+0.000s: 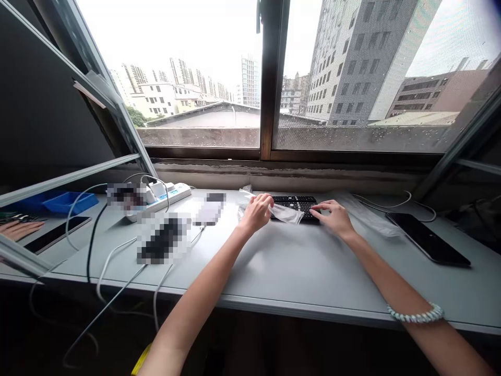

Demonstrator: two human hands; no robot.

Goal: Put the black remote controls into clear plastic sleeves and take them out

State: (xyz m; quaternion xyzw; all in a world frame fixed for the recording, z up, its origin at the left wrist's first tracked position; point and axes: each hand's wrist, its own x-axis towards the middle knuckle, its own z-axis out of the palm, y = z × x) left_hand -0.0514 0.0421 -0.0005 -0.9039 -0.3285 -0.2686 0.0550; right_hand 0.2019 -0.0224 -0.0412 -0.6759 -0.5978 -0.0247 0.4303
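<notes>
My left hand (257, 212) is closed on a clear plastic bag (287, 213), which stretches out to the right from its fingers and lies partly over the dark things behind. Two long black remote controls (294, 199) with rows of small buttons lie side by side across the back of the desk. At their right end is my right hand (337, 218), its thumb and fingers curved and apart. Whether its fingertips touch the nearer remote, I cannot tell. More clear plastic (370, 219) lies to the right of that hand.
A black tablet or phone (428, 238) lies at the right beside a white cable. On the left are a white power strip (178, 194), blurred-out items with cables, and a blue tray (70, 202). Another person's hand (21, 230) rests beyond the metal frame. A window stands behind the desk (297, 271).
</notes>
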